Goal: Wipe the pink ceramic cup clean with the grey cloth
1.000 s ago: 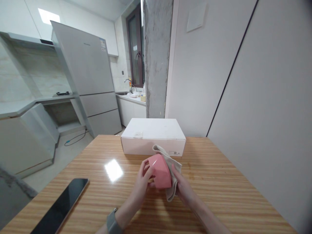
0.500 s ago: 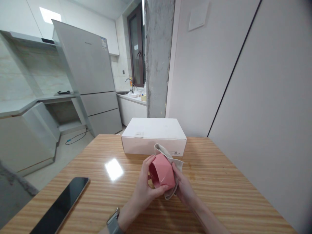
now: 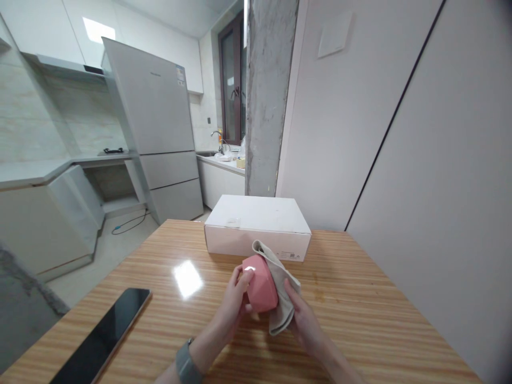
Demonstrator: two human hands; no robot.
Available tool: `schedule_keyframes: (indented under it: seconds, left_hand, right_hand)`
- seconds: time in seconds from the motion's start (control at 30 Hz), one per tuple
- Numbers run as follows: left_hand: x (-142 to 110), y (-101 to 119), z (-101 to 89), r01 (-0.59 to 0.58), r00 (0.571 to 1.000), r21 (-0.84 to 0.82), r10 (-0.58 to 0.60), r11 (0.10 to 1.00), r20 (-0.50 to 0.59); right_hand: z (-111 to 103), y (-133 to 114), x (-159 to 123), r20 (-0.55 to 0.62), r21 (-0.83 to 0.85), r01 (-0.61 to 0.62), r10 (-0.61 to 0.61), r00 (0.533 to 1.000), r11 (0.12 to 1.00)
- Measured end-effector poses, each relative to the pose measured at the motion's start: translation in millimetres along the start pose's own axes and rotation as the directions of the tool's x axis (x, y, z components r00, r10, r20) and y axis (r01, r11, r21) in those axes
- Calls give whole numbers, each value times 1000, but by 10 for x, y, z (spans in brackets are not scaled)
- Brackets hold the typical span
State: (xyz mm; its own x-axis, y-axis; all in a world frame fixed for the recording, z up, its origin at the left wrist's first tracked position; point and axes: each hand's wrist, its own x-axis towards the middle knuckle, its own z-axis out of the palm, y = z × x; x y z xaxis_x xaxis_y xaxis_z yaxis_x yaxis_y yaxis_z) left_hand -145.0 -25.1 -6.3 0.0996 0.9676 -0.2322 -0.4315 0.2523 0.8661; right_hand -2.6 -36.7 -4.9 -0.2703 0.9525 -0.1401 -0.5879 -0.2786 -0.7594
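Observation:
In front of the white box, I hold a pink faceted bowl (image 3: 262, 288) just above the table. My left hand (image 3: 234, 301) is closed on its left side, with the thumb across the outer wall. My right hand (image 3: 304, 317) grips a folded beige cloth (image 3: 283, 306), its thumb lying on top of the fabric. The cloth rests against the bowl's right side. The bowl's opening is turned out of sight, and most of the right fingers are hidden behind the cloth.
A white box (image 3: 256, 216) lies at the far side of the wooden table (image 3: 352, 320). A black phone (image 3: 102, 333) rests at the front left. Beyond stand a fridge (image 3: 160, 117) and a concrete pillar (image 3: 268, 101); a white wall (image 3: 440, 186) runs along the right.
The bowl has been turned, so its opening, which faced left, no longer shows. My left hand has shifted its hold, and more of the cloth shows. The view has swung slightly left.

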Motion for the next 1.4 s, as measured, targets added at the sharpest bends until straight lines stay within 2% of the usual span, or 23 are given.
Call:
schedule_keyframes:
  seconds: [0.13, 0.2, 0.27, 0.33, 0.4, 0.47, 0.57, 0.67, 0.77, 1.03, 1.17, 1.4]
  left_hand:
    - [8, 25, -32, 36, 999, -105, -33, 994, 23]
    - [26, 31, -59, 100, 993, -164, -88, 981, 78]
    - [34, 40, -69, 180, 978, -196, -154, 964, 141]
    - [24, 46, -56, 233, 963, -214, -195, 949, 188]
    - [4, 37, -36, 238, 956, -212, -191, 948, 223]
    - [-9, 8, -27, 157, 971, -158, -123, 975, 206]
    - [5, -53, -53, -96, 986, 23, 92, 995, 141]
    - [40, -94, -93, -293, 950, 142, 271, 946, 155]
    - [57, -105, -112, -361, 926, 169, 333, 917, 177]
    - [23, -55, -71, -243, 968, 188, 226, 952, 108]
    - [13, 0, -38, -133, 990, 140, 126, 981, 55]
    - [-37, 47, -3, 68, 993, 14, -69, 998, 99]
  right_hand:
    - [-66, -101, 38, -114, 86, 21, -12, 993, 996]
    - [-121, -120, 74, -211, 58, 94, -80, 974, 994]
    - [-169, -90, 110, -300, -39, 162, -166, 939, 986]
    - [-185, -24, 136, -294, -163, 210, -251, 922, 964]
    - [-155, 42, 148, -216, -234, 229, -280, 935, 945]
    - [-92, 76, 144, -131, -202, 200, -229, 965, 959]
    - [2, 47, 113, -56, -59, 86, -89, 994, 995]
    - [32, -15, 76, -31, 34, -5, 6, 999, 999]
    - [15, -40, 54, -10, 67, -21, 22, 1000, 998]
    - [34, 25, 45, 11, 33, 40, -40, 999, 999]
    - [19, 75, 54, -35, -18, 99, -99, 994, 995]
    - [-92, 192, -15, -53, -226, 191, -207, 977, 955]
